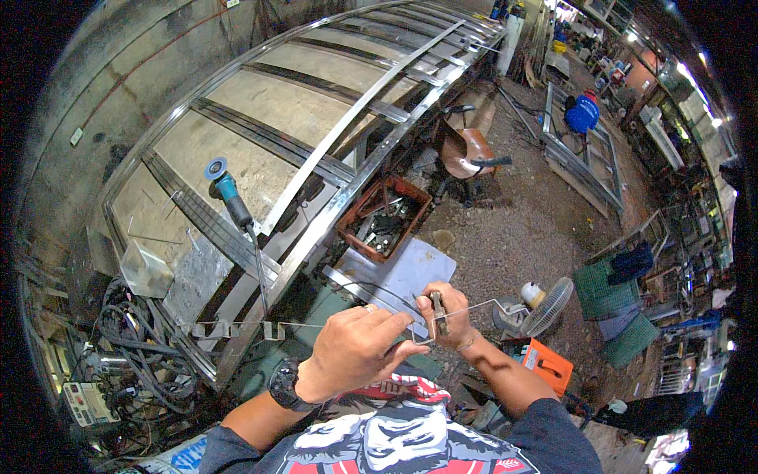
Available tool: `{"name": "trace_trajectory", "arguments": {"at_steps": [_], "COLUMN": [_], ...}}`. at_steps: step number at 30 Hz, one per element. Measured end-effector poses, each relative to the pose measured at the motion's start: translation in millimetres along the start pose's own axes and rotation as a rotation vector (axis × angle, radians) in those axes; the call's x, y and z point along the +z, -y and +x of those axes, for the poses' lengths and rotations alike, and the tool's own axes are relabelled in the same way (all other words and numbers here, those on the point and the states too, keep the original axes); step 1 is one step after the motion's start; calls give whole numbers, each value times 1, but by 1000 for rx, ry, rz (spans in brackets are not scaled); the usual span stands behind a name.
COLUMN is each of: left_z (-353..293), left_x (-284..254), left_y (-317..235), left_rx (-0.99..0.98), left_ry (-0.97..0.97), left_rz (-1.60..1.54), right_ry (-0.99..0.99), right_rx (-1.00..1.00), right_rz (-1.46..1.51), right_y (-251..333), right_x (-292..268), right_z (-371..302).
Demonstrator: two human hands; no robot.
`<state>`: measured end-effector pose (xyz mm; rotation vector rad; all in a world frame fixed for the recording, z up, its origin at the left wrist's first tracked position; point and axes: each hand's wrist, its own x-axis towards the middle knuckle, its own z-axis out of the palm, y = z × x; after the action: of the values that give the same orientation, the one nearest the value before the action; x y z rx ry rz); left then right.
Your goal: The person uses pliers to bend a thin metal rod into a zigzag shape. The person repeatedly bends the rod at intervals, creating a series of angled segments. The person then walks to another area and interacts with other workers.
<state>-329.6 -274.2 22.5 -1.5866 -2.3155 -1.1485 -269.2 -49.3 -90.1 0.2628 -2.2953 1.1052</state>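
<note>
A thin bent metal wire runs across in front of my chest, with several square bends at its left end and another bend at its right. My left hand, wearing a dark watch, is closed around the wire with thumb and fingers near a square bend. Close beside it, my right hand grips pliers, whose metal part stands at the wire. Just where the jaws meet the wire is partly hidden by my fingers.
A long metal frame carries a blue angle grinder. By it sit a red crate of metal parts and a brown chair. At right are a fan and an orange case; cables tangle at left.
</note>
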Motion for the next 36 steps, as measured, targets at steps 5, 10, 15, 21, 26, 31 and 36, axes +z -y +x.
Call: {"name": "trace_trajectory", "arguments": {"at_steps": [5,10,15,21,26,31,36], "left_z": [0,1,-3,13,30,59,72], "left_x": [1,4,1,14,18,47,91], "left_y": [6,6,5,10,6,-14,-27], "left_rx": [33,-8,-55,-69,-201,-44,209], "left_ry": [-1,3,22,73,361,393,452], "left_rz": [-9,-46,-62,-158,-247,-381,-393], "right_ry": [121,155,186,158,41,-306,-624], "right_rx": [70,148,199,131,152,488,458], "right_rz": [41,51,96,27,78,27,-206], "right_y": [4,4,5,-1,-19,8,29], "right_x": [-2,2,7,-7,-1,-16,-30], "right_z": [5,3,1,-7,-48,-83,-133]}}
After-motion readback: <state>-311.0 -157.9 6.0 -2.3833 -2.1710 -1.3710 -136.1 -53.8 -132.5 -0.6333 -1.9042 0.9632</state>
